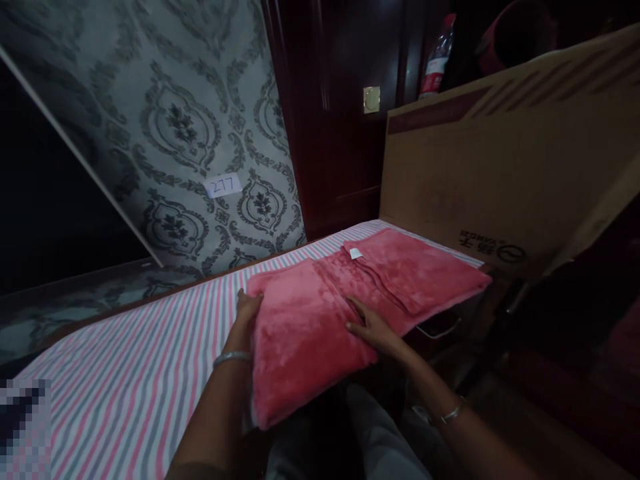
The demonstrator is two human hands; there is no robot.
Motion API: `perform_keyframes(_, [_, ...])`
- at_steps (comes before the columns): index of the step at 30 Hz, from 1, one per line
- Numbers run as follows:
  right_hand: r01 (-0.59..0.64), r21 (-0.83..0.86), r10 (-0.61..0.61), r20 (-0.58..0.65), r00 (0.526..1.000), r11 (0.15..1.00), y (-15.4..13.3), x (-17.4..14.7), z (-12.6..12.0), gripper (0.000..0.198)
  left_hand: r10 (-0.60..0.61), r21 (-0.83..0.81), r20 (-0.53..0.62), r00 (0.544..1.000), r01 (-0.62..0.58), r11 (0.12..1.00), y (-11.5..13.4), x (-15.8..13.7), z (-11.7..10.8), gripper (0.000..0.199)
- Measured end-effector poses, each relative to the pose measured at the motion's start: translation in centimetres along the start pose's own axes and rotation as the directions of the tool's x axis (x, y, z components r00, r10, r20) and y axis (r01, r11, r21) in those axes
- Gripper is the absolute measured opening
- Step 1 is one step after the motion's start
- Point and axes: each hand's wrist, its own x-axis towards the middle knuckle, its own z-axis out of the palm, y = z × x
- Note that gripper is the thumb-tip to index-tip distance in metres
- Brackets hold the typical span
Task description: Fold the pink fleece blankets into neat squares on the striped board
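A pink plush blanket (305,327) lies folded in layers, with a small white tag (355,253) on its top near the middle. At the blanket's left edge is my left hand (247,310), closed around that side with the thumb over the top. My right hand (375,328) rests on the blanket beside the raised fold edge, its thumb and fingers spread apart. The fingertips along the far side of each hand are partly hidden. Beneath the blanket is a striped sheet (150,360) in pink, white and grey.
A large cardboard box (450,173) stands upright at the right end of the sheet. Behind it are a red-capped bottle (436,63) and a dark red door (340,133). A paper marked 277 (223,185) is on the patterned wall (195,120). A dark panel (55,187) stands at left.
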Motion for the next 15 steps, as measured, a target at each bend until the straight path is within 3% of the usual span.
perform_keyframes(5, [-0.003,-0.112,0.006,0.021,1.000,0.994,-1.2,0.2,0.0,0.081,0.038,0.171,-0.022,0.999,-0.034,0.985,-0.2,-0.5,0.6,0.093])
perform_keyframes(10, [0.022,-0.351,0.003,0.068,0.998,0.936,-4.9,2.7,0.0,0.078,0.077,0.166,0.055,0.996,-0.085,0.982,-1.0,0.3,0.0,0.093])
perform_keyframes(15, [-0.184,-0.564,0.220,-0.004,0.975,0.805,-8.1,8.2,1.4,0.044,0.104,0.143,0.093,0.990,-0.116,0.983,-1.7,1.0,-0.2,0.085])
